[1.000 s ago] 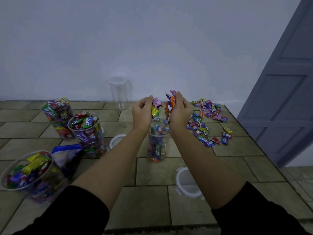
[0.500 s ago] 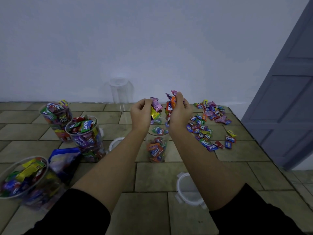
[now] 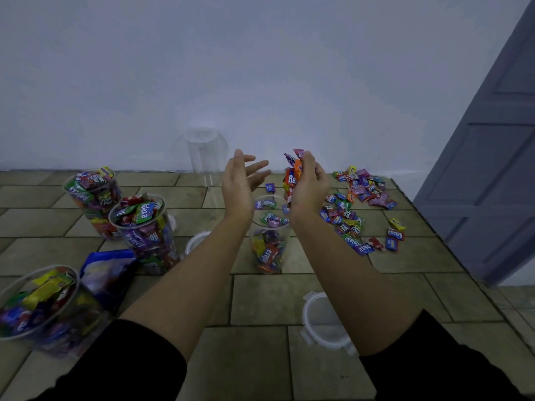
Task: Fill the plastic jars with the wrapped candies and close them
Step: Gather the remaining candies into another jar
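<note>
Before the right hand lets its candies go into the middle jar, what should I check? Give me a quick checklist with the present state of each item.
1. Right hand grips a bunch of candies: ok.
2. Left hand empty, fingers spread: ok.
3. Middle jar upright, mouth uncovered: ok.
4. Room in that jar: ok, filled only part way.
5. Right hand squarely over the mouth: cannot tell from one view.
6. Lid within reach on the floor: ok.
</note>
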